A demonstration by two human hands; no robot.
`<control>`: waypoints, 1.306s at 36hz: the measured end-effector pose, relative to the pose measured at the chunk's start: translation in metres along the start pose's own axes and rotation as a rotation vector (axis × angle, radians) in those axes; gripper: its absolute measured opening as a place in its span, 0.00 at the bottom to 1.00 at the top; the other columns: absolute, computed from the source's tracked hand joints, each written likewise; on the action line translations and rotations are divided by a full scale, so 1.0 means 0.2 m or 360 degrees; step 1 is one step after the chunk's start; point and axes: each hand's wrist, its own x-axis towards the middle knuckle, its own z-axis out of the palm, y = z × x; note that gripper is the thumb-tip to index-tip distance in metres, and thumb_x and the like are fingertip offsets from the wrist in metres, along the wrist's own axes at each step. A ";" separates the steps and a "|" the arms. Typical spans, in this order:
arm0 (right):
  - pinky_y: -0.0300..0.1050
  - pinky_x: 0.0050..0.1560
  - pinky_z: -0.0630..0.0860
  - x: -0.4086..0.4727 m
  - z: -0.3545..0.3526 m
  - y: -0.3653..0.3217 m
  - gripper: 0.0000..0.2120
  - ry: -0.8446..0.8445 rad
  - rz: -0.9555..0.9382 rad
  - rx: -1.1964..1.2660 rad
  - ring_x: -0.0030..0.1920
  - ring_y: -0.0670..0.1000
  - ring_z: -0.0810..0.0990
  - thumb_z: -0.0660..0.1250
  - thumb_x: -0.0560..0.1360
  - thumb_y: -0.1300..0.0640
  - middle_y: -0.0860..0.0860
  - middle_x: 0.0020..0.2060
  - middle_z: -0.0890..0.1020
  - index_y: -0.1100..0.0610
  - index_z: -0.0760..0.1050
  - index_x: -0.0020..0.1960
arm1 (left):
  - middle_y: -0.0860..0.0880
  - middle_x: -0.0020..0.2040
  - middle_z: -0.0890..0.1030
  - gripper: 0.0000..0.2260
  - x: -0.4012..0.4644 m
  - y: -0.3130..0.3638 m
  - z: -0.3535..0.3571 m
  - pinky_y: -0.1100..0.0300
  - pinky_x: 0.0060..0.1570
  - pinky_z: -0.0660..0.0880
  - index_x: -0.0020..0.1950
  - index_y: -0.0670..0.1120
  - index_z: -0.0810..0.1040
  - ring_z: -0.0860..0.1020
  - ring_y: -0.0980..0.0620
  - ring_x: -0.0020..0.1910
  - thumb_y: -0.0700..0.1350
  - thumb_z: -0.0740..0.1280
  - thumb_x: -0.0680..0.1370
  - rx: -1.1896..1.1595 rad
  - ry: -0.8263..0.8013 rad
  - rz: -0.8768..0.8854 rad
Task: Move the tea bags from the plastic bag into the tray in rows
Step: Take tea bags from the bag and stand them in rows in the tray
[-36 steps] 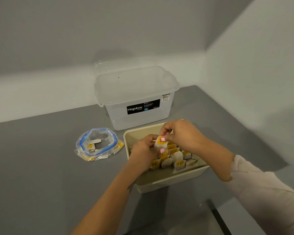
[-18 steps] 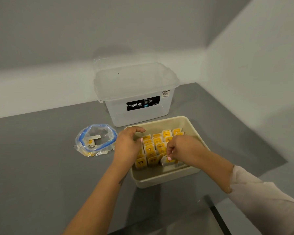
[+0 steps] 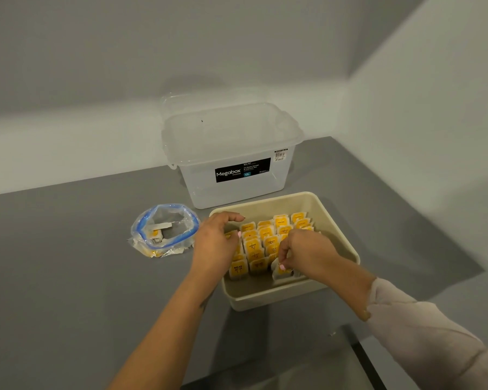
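A beige tray (image 3: 338, 232) sits on the grey table and holds several yellow-labelled tea bags (image 3: 265, 235) standing in rows. My right hand (image 3: 307, 251) pinches one tea bag (image 3: 281, 273) at the front of the third row. My left hand (image 3: 214, 243) hovers over the tray's left side with curled fingers touching the leftmost row, and part of that row is hidden under it. The clear plastic bag (image 3: 165, 230) with a blue zip rim lies open to the left of the tray, with a few tea bags inside.
A translucent Megabox storage box (image 3: 231, 153) with its lid on stands just behind the tray. Grey walls close off the back and right. The table's front edge runs near the lower right.
A second ago both hands held one tea bag above the tray's middle. My right hand has since brought it down to the front of a row, and my left hand moved to the left row.
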 end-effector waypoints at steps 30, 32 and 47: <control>0.41 0.37 0.74 0.02 -0.10 -0.05 0.08 0.0223 -0.0053 0.0244 0.38 0.48 0.78 0.73 0.70 0.48 0.43 0.36 0.75 0.45 0.74 0.44 | 0.54 0.59 0.76 0.11 -0.01 -0.02 -0.07 0.71 0.48 0.68 0.56 0.54 0.77 0.71 0.60 0.53 0.40 0.65 0.78 -0.0032 0.0062 0.0032; 0.43 0.38 0.73 0.03 -0.11 -0.08 0.08 0.0284 -0.0084 0.0313 0.38 0.47 0.77 0.73 0.70 0.48 0.42 0.35 0.75 0.45 0.74 0.44 | 0.53 0.59 0.77 0.10 -0.01 -0.04 -0.10 0.68 0.51 0.67 0.55 0.54 0.77 0.72 0.59 0.55 0.40 0.66 0.77 -0.0055 0.0103 0.0059; 0.39 0.38 0.71 0.23 -0.16 -0.60 0.04 0.0291 -0.0240 0.0538 0.39 0.46 0.77 0.71 0.72 0.50 0.44 0.36 0.77 0.46 0.75 0.44 | 0.51 0.55 0.79 0.14 0.18 -0.31 -0.56 0.75 0.47 0.71 0.52 0.52 0.78 0.76 0.56 0.50 0.34 0.63 0.75 -0.0078 0.0341 0.0032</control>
